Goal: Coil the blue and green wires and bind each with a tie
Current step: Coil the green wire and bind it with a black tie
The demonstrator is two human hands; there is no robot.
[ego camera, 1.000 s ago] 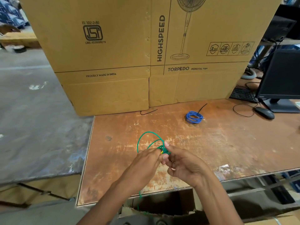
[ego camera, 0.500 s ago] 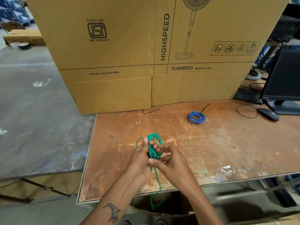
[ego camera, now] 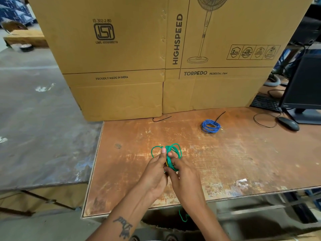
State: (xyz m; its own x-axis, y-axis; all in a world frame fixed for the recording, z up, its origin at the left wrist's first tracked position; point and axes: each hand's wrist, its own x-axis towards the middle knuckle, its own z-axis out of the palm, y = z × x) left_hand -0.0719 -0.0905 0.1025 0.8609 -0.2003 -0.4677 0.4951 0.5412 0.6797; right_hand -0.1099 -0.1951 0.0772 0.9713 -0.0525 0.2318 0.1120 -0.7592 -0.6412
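- Two hands met over the near middle of the table [ego camera: 243, 153], both closed on the green wire [ego camera: 173, 152].
- Left hand [ego camera: 154, 173]: its grip was curled round the left side of the bundle, the thumb pointing up against the loops and pressing them in place.
- Right hand [ego camera: 184, 176]: its fingers were bent round the lower right of the bundle, pinching the strands; how tightly could not be told, since the hands hid the crossing point.
- Several green loops stood above the fingers, one wider loop bulging out to the left. A short green tail [ego camera: 183, 217] hung below the table edge, so a little wire looked still unwound.
- A spot of yellow showed between the hands among the strands; what it was could not be made out.
- Step in hand, as I judged it: coiling the green wire, near its end, with no tie on it that I could see.
- Blue wire [ego camera: 210, 126] lay already coiled on the table, well apart toward the cardboard box [ego camera: 121, 58], a thin dark strand [ego camera: 220, 115] running from it, probably its tie.
- Another thin black strip [ego camera: 161, 118] lay on the table just in front of the box, possibly the tie meant for the green coil.
- Next move, by my reckoning: draw the tail up into the coil, tuck in the stray left loop, keep one hand holding the bundle and free the other to fetch that strip.
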